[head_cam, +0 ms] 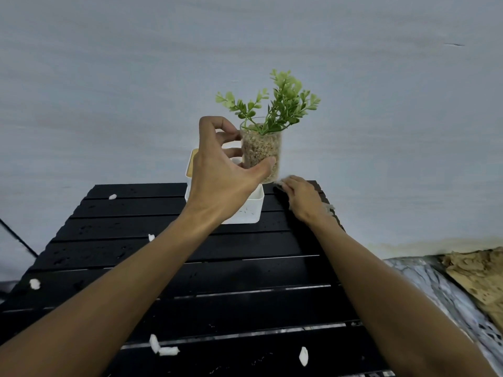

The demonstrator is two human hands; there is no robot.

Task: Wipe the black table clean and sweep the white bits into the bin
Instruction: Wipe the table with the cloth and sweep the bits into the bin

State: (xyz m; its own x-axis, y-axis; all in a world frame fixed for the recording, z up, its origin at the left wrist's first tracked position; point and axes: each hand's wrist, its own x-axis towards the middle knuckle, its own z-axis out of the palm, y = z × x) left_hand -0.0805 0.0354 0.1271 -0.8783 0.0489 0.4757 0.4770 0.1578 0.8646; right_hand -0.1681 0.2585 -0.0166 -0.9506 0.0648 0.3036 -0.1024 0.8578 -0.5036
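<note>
Left hand point(217, 170) grips the plant glass point(260, 152) aloft at twelve o'clock; a slip spills gravel on the table point(190, 281). Right hand point(302, 200) presses a cloth point(328, 207) flat.

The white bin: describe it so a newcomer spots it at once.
Find the black slatted table, then its far edge. The white bin sits there, partly behind the left hand holding a glass plant jar. It is boxy, far bigger than the scattered white bits.

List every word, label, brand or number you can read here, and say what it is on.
None can be read.
The white bin has small dark marks on its front, too small and blurred to tell whether they are text.
The glass plant pot in the left hand shows no label.
The black table carries no print.
</note>
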